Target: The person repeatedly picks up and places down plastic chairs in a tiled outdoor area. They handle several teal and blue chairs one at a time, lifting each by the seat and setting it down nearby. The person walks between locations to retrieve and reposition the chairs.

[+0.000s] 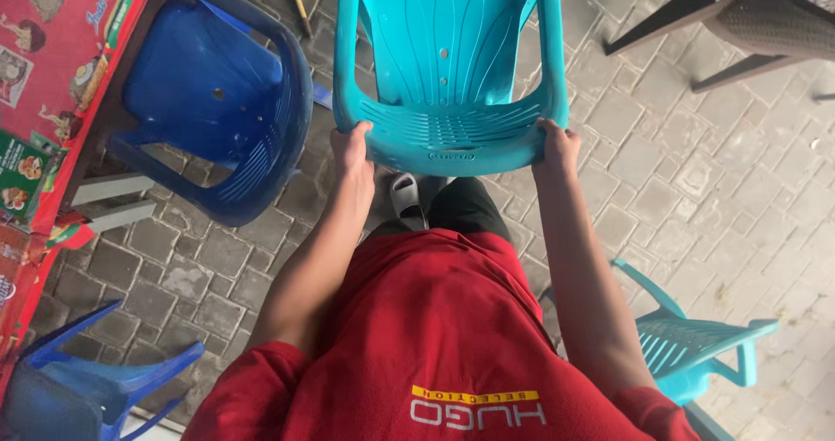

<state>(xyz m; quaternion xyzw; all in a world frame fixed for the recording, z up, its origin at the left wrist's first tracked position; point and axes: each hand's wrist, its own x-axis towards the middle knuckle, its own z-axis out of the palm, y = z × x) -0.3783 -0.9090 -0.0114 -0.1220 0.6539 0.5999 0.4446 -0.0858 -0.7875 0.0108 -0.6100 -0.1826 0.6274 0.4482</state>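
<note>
A turquoise plastic armchair [448, 67] fills the upper middle of the head view, its backrest nearest me. My left hand [350, 150] grips the left corner of the backrest where it meets the arm. My right hand [557, 143] grips the matching right corner. Both arms reach straight forward from my red shirt. Below the chair I see my dark trousers and a grey sandal [407, 199] on the paving.
A dark blue plastic chair [217, 102] stands just left, against a table with a red printed cover [52, 76]. Another blue chair [78, 389] sits at lower left, a second turquoise chair [696, 345] at lower right, a dark wicker chair [757, 15] at upper right. Grey paving stones [696, 171] lie underfoot.
</note>
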